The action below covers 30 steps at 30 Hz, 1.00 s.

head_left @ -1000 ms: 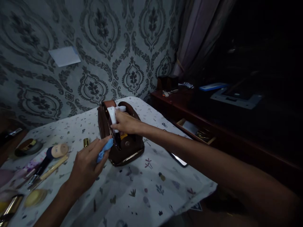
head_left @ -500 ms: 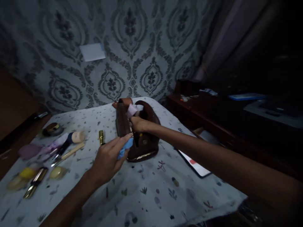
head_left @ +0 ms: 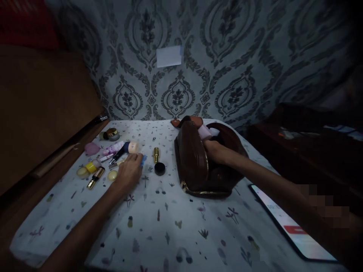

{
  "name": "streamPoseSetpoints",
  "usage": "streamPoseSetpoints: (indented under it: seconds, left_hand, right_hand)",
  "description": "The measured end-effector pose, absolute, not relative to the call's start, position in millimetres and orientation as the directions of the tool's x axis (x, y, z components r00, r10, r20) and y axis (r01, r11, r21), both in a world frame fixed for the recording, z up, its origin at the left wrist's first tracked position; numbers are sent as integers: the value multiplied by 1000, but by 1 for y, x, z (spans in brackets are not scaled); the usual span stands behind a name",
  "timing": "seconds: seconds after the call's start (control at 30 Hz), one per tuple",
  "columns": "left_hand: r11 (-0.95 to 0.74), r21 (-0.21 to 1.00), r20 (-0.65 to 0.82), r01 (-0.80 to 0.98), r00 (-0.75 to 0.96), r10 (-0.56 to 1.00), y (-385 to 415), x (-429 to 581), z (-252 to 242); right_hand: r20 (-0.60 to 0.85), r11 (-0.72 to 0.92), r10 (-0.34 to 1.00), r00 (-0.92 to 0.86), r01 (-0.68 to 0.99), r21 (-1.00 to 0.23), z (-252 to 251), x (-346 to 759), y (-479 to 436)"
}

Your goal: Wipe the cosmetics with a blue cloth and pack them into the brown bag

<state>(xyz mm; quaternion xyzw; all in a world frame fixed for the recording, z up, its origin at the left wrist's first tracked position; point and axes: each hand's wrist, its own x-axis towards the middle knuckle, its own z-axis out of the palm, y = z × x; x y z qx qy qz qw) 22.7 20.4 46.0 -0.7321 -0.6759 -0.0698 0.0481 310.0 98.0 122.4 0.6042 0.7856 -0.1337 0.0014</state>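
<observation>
My left hand point(head_left: 129, 170) is low over the left half of the cloth, its fingers closed around a small light-blue item point(head_left: 143, 160) that shows past the fingertips; its kind is unclear. Beside this hand are a cream round piece point(head_left: 112, 175), a brush with a pale handle point(head_left: 117, 164) and a tube with a peach cap point(head_left: 132, 147). My right hand point(head_left: 214, 152) reaches into an unzipped dark brown bag point(head_left: 193, 155), and its fingers are hidden inside. Pinkish and white items point(head_left: 204, 132) show in the bag's opening behind that hand.
A gold lipstick tube point(head_left: 156, 155) and a round black lid point(head_left: 160, 169) lie between the left hand and the bag. Further left are a gold-capped jar point(head_left: 112, 134), a pink sponge point(head_left: 92, 148) and a gold-and-black tube point(head_left: 95, 178). A phone point(head_left: 295, 226) lies under my right forearm.
My left hand has moved away from the bag, leftward to the group of cosmetics, with the blue item in it. My right hand stays in the bag. The view has swung left.
</observation>
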Motion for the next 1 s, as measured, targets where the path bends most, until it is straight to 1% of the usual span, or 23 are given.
streamPoseSetpoints:
  seconds: [0.07,0.13,0.2,0.27,0.33,0.4,0.43,0.47,0.5,0.53,0.57,0.63,0.7,0.77,0.83,0.9,0.93,1.0]
  left_hand:
    - [10,-99,118,995,2,993,23,12,45]
    - [47,-171,87,984,-33,996,24,6,42]
    - [58,-194,65,979,-46,997,24,4,37]
    - [52,-192,55,980,-42,998,24,3,34]
    - [46,-193,52,980,-37,998,24,3,33]
    - [44,-192,55,980,-34,998,24,3,35]
    - [43,-191,58,981,-33,998,25,1,36]
    - [49,-185,65,982,-38,997,26,0,37]
    - [59,-174,74,983,-47,996,27,-2,39]
    - [74,-161,86,984,-61,994,28,-5,40]
    - [94,-147,98,985,-80,992,29,-8,42]
    - [151,-124,119,981,-136,984,30,-16,46]
    - [205,-118,127,972,-190,974,31,-24,51]
    - [233,-112,122,966,-220,968,30,-33,56]
    - [220,-104,118,970,-208,971,28,-41,59]
    - [180,-93,117,979,-168,979,26,-46,61]
    - [153,-89,109,984,-143,984,25,-47,61]
    - [94,-101,55,991,-89,995,23,-47,60]
  right_hand:
    - [-162,233,951,-263,955,-185,126,311,97]
    - [-162,223,955,-248,962,-156,129,314,98]
    - [-128,237,959,-254,962,-133,134,317,97]
    - [-48,237,969,-244,965,-115,141,319,92]
    - [123,180,979,-164,975,-129,150,319,80]
    - [361,122,932,-36,968,-218,157,317,63]
    - [483,150,875,1,951,-272,158,316,53]
    - [584,223,812,-8,929,-297,156,313,43]
    - [670,309,741,-40,906,-289,153,310,34]
    - [731,400,674,-101,883,-247,147,305,24]
    - [764,486,620,-181,852,-193,138,300,15]
    - [744,686,525,-413,723,-83,115,285,1]
    - [681,824,450,-578,562,-68,89,266,-11]
    - [591,882,416,-691,465,-77,63,246,-18]
    - [514,883,455,-728,443,-154,43,228,-22]
    - [421,867,498,-758,423,-264,28,214,-24]
    - [391,851,517,-761,409,-329,21,209,-24]
    - [378,804,554,-741,360,-473,11,201,-23]
